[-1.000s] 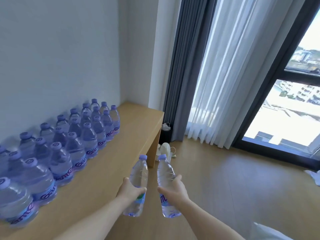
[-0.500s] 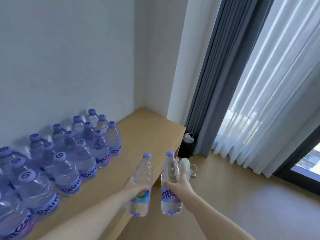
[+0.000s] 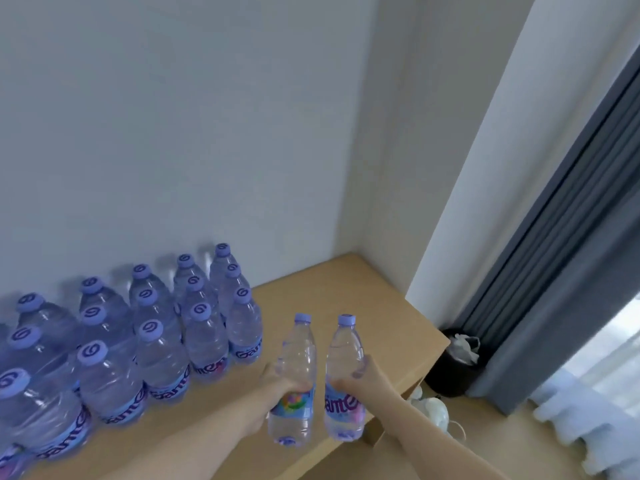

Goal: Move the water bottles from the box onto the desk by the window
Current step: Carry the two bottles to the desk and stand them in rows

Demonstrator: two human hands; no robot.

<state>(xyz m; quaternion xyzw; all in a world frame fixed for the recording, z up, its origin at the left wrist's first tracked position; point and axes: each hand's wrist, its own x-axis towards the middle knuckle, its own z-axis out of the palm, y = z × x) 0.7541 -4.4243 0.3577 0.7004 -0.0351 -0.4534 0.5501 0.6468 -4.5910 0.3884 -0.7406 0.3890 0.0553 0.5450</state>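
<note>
Head view: my left hand [image 3: 277,382] wrapped round clear plastic water bottle with purple cap [image 3: 294,379], label facing me. My right hand [image 3: 360,377] wrapped round second clear purple-capped bottle [image 3: 343,375]. Both upright, side by side, held above near edge of light wooden counter [image 3: 346,292]. Rows of matching bottles [image 3: 145,337] standing on counter along white wall, left. Black bin [image 3: 450,368] on floor beside grey curtain [image 3: 554,271].
</note>
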